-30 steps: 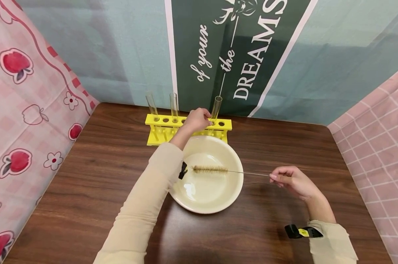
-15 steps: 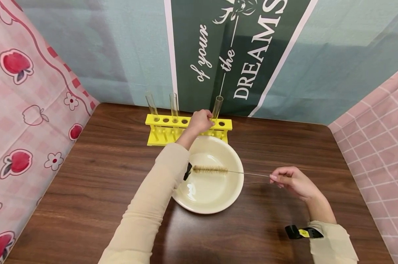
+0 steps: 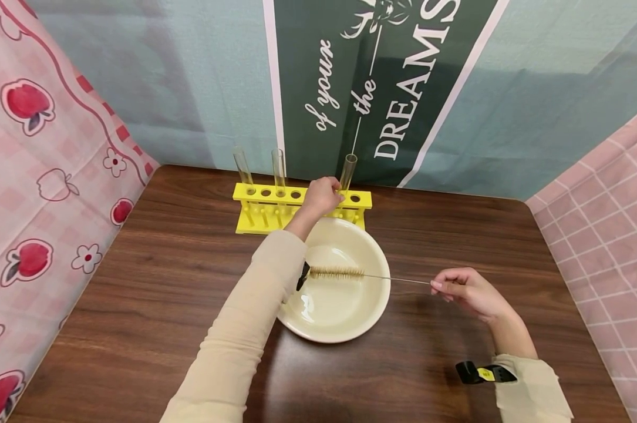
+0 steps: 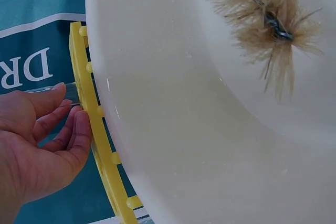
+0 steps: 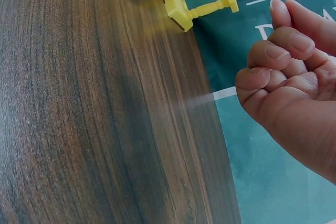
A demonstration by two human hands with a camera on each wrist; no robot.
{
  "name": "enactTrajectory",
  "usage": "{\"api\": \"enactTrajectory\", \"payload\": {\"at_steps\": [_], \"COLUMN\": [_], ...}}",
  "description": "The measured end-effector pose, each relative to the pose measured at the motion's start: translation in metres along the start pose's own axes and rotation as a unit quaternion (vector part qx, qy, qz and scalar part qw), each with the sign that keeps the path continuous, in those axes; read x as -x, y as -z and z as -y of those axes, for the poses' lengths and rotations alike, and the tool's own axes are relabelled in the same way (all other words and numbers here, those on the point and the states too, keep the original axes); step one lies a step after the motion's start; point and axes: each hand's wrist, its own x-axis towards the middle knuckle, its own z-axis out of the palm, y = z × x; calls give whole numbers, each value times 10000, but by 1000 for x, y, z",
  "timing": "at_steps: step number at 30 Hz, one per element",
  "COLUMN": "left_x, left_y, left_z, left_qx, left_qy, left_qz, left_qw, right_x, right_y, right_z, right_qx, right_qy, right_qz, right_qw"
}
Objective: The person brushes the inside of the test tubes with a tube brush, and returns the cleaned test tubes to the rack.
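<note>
Currently my left hand (image 3: 322, 195) in a pinch on a glass tube (image 3: 349, 170), right hand (image 3: 468, 292) likewise on the brush (image 3: 337, 272).

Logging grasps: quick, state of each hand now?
Left hand: pinches a test tube in the yellow rack.
Right hand: pinches the brush's wire handle.

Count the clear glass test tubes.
3, all in the yellow plastic rack: left tube, leftmost hole; middle tube, third hole; right tube, held by the left hand. The hand may hide others.
</note>
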Motion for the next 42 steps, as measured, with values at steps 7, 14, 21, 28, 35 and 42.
{"api": "enactTrajectory", "payload": {"at_steps": [7,14,21,28,35,42], "left_x": [0,0,-1,1,4,10], "left_y": [-2,-4,-5,-3,2,15], "left_z": [1,0,1,1,-3,-12], "left_qx": [63,25,11,277,615,793], "left_qy": [15,-12,-13,-15,-48,-345], "left_qz": [-60,-100,-183,-236,-270,-396], "left_qw": [10000,9999,9998,9993,9977,9955], "right_x": [0,1,0,-1,-3,-1], "right_y": [0,-1,-1,0,-1,-1], "right_z": [0,0,0,-2,0,0], "right_qx": [91,64,25,46,101,97], "right_qy": [-35,-60,-54,-28,-24,-134], "right_qz": [-42,-52,-9,-24,-26,-83], "right_qw": [9999,9999,10000,10000,9999,9998]}}
